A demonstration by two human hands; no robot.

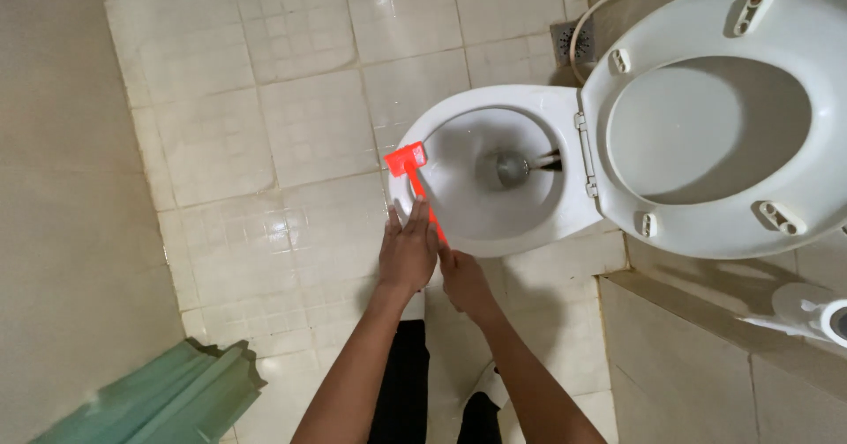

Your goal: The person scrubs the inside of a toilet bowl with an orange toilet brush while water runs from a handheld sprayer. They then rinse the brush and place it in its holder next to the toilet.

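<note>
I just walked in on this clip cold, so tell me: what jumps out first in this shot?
The bright orange brush stands out, its head on the front rim of the white toilet bowl at the middle of the frame. The left hand lies flat over its handle and the right hand has its grip on the lower end. To the right, the raised toilet seat fills the upper corner, and a green ribbed plastic thing lies at bottom left.

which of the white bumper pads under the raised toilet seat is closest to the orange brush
The small lower-left bumper on the raised seat, beside the bowl. It sits nearest the orange brush; the other three lie farther right or higher.
</note>
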